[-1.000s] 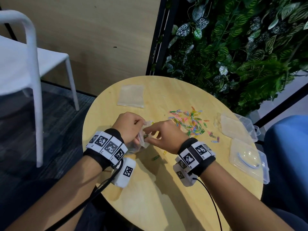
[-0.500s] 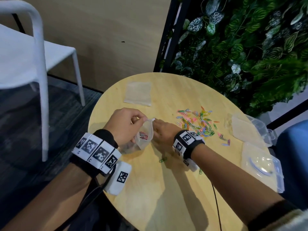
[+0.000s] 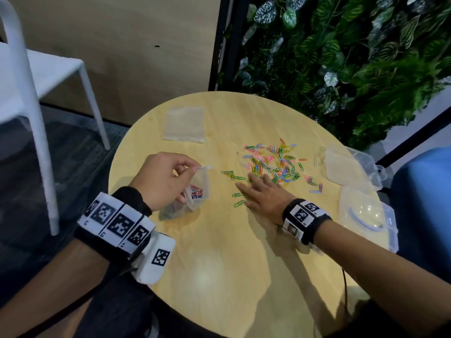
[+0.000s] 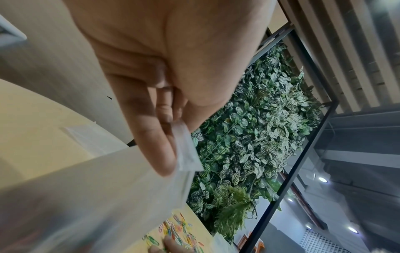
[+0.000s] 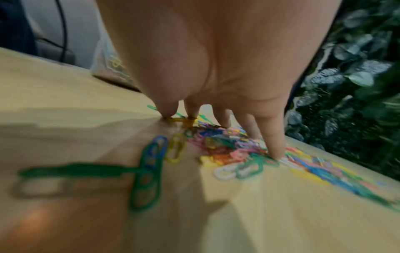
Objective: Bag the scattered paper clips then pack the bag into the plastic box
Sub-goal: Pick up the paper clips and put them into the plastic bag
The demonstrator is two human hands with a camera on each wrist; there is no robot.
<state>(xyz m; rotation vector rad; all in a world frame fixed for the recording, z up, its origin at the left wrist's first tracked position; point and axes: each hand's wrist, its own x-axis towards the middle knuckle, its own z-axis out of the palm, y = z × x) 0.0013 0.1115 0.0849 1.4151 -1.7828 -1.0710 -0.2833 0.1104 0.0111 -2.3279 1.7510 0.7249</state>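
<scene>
While the clear bag (image 3: 195,191) is pinched at its rim by the left hand (image 3: 162,180) left of the paper clip pile (image 3: 273,164), some clips are seen inside it. The right hand (image 3: 264,195) is spread flat, fingertips (image 5: 276,152) pressed on the pile's near edge. The plastic box (image 3: 351,167) is set open right of the pile.

A round light-wood table (image 3: 219,276) stands before a wall of green patterned foliage (image 3: 341,57) set in a black frame (image 3: 223,42). A white plastic chair (image 3: 36,76) stands on dark carpet (image 3: 73,154) to the left, against a beige wood-panelled wall (image 3: 122,45)
</scene>
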